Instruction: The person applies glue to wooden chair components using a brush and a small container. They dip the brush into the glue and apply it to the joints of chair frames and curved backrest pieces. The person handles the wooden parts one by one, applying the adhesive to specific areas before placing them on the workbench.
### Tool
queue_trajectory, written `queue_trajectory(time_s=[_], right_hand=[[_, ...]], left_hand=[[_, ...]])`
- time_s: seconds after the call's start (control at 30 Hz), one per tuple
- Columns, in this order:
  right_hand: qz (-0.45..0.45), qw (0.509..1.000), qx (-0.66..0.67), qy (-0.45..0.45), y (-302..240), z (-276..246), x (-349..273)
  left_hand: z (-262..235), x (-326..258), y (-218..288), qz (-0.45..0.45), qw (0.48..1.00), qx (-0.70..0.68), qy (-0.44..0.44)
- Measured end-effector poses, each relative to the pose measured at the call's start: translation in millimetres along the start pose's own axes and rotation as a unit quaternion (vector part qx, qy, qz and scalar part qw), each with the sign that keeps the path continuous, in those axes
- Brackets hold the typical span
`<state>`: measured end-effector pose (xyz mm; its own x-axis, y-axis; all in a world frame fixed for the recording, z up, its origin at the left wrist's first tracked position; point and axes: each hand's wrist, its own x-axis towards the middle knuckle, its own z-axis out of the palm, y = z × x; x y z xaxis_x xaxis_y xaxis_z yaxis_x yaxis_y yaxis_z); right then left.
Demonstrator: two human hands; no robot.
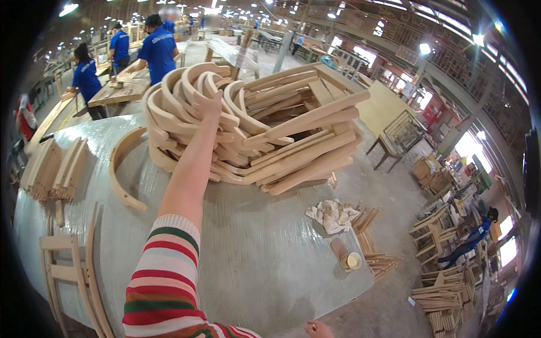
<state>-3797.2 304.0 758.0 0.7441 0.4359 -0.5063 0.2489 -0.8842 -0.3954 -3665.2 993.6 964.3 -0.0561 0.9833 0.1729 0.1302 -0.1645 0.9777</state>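
My left hand [208,105] reaches far across the table, its fingers closed round one of the curved wooden chair parts [176,90] on the near top of a tall stack. These bent pale pieces nest closely together, and their lower layers are partly hidden. A single curved wooden piece [117,169] stands apart just left of the stack. At the bottom edge, my right hand [319,329] is only partly visible, with a ring and curled fingers; nothing shows in it. Long shaped wooden slats [310,163] are piled at the stack's right side.
A plastic-covered table [253,253] carries bundled wooden pieces [56,169], a chair-back frame [62,242], a crumpled cloth [332,216] and a round tin [352,261]. Thin wooden sticks [383,262] lie beyond its right edge. Several people in blue shirts [160,53] work farther back.
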Motion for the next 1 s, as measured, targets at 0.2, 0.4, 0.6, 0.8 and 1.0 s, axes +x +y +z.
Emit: queue_trajectory(time_s=[0.2,0.4,0.6,0.8,1.0], right_hand=[[0.041,0.997,0.058,0.009,-14.4,-12.7,-8.9],[0.053,0.995,0.067,-0.042,-27.1,-24.1,18.0],[-0.062,0.972,0.225,-0.011,-64.3,-60.5,66.1],[-0.276,0.937,0.205,0.066,-223.7,-133.7,105.9],[-0.303,0.902,0.243,0.191,-337.1,-139.4,101.2]], left_hand=[[45.1,8.7,2.9,-0.054,0.986,0.154,0.046],[0.1,55.4,3.7,-0.070,0.995,-0.071,0.012],[-96.6,28.6,-15.3,-0.058,0.926,-0.350,-0.126],[-178.8,-196.4,-69.9,-0.186,0.832,-0.444,-0.277],[-237.7,-346.8,-121.7,-0.303,0.694,-0.458,-0.465]])
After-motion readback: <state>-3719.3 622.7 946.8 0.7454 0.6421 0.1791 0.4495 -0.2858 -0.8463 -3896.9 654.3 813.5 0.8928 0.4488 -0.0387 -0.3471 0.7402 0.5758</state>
